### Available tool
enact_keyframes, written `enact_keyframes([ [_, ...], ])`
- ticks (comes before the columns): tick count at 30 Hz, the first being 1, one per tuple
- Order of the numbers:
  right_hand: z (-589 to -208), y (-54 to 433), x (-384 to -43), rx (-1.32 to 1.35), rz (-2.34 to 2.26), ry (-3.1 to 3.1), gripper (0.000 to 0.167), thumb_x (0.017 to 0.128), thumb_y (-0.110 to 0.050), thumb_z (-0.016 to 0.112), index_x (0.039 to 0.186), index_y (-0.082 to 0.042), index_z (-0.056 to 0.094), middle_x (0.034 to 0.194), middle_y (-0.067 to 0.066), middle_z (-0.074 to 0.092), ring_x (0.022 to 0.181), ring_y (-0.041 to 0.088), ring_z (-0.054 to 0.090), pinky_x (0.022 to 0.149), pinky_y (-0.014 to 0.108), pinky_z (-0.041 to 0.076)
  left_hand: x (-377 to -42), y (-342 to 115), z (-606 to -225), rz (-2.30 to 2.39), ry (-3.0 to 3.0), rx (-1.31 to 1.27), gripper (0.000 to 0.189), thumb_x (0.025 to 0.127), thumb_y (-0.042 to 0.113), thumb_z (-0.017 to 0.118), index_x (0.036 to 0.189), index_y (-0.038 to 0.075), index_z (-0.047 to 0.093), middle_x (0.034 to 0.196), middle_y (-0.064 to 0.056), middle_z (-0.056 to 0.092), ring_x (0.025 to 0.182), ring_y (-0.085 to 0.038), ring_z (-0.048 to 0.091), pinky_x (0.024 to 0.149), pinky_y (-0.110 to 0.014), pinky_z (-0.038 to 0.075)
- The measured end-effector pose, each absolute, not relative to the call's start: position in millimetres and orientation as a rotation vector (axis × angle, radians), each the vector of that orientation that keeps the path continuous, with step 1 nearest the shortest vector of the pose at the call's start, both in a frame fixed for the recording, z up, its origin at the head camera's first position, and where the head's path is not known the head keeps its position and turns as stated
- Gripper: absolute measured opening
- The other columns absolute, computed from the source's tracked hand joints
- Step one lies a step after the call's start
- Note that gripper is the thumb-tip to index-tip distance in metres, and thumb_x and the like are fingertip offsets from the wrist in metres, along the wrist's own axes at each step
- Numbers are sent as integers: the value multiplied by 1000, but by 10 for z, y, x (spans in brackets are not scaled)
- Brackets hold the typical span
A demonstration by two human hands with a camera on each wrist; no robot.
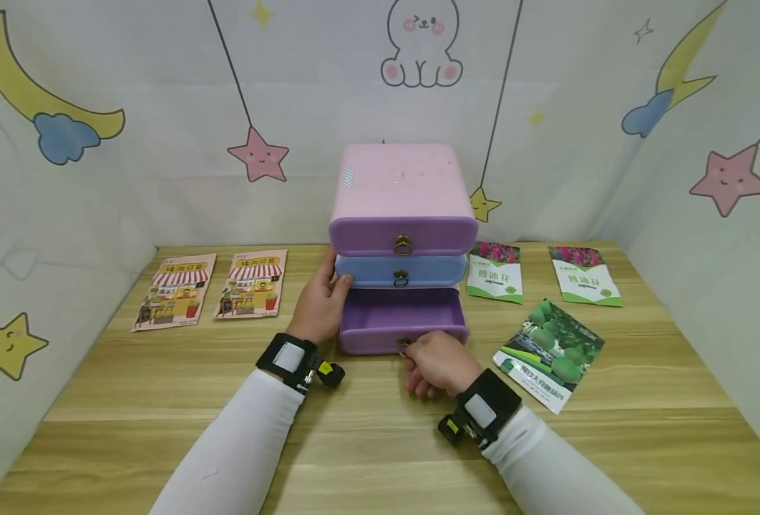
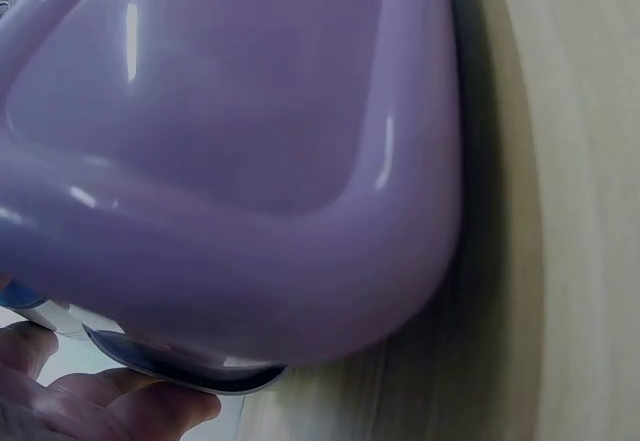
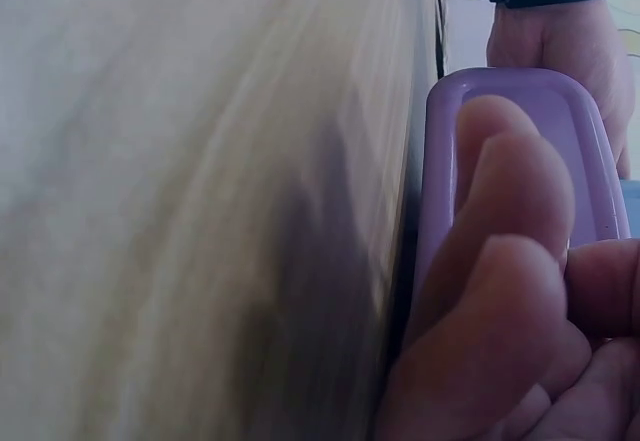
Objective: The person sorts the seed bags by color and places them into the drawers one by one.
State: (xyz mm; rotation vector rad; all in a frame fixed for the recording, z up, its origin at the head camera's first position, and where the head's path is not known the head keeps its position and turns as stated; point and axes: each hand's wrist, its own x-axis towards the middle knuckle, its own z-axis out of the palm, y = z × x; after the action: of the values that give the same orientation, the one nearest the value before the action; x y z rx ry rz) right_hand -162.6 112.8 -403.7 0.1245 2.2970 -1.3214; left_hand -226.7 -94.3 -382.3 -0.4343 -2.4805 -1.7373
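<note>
A small drawer cabinet with a pink top point(image 1: 401, 179) stands at the back middle of the table. Its upper purple drawer point(image 1: 367, 237) and blue drawer point(image 1: 367, 270) are closed; the bottom purple drawer point(image 1: 367, 342) is pulled out, its visible inside bare. My left hand point(image 1: 318, 304) rests against the cabinet's left side, thumb at the blue drawer's front corner. In the left wrist view its fingertips point(image 2: 165, 409) lie beside the cabinet. My right hand point(image 1: 441, 361) pinches the brass ring pull point(image 1: 403, 347) on the bottom drawer. In the right wrist view its other fingers curl before the drawer front point(image 3: 585, 196).
Two pink-and-yellow packets point(image 1: 175, 292) point(image 1: 251, 285) lie left of the cabinet. Right of it lie two white-and-green flower packets point(image 1: 494, 273) point(image 1: 585, 276) and a dark green packet point(image 1: 552, 354) nearer me. A cartoon-printed cloth point(image 1: 315, 107) hangs behind the wooden table point(image 1: 354, 443).
</note>
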Motion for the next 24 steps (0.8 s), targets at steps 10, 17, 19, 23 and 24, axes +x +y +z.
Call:
enact_keyframes([
  [10,-4027,1130,-1557,93,-1296,2296,34,98,-22,42,79,-1,61,61,9,68,46,15,60,41,27,46,-2283,-945,-3856,-1748,-2485,-412,62,102,14,44,155,26,14,161,-4,21,140,-26,37,114,-44,33],
  [17,-4029,1109,-1516,83,-1304,2286,35,99,-22,42,79,-1,61,60,8,68,46,15,59,41,28,46,-2286,-938,-3851,-1739,-2495,-388,62,102,15,44,155,25,14,161,-2,19,142,-23,32,115,-42,32],
  [19,-4028,1109,-1508,82,-1296,2290,35,99,-22,41,78,-2,60,61,8,68,46,15,60,42,28,47,-2287,-936,-3853,-1730,-2500,-380,62,102,15,44,155,26,14,161,-2,19,143,-23,32,115,-42,32],
  [23,-4025,1113,-1483,83,-1288,2291,35,99,-22,41,79,-1,61,61,8,68,47,15,60,42,28,47,-2282,-930,-3849,-1713,-2510,-362,62,102,16,44,155,27,14,161,-1,20,142,-24,33,115,-42,32],
  [24,-4026,1113,-1475,84,-1290,2290,35,99,-22,41,79,-1,61,61,8,68,47,15,60,41,28,47,-2281,-927,-3847,-1709,-2513,-356,62,102,16,44,155,27,14,161,-1,20,142,-24,33,115,-42,32],
])
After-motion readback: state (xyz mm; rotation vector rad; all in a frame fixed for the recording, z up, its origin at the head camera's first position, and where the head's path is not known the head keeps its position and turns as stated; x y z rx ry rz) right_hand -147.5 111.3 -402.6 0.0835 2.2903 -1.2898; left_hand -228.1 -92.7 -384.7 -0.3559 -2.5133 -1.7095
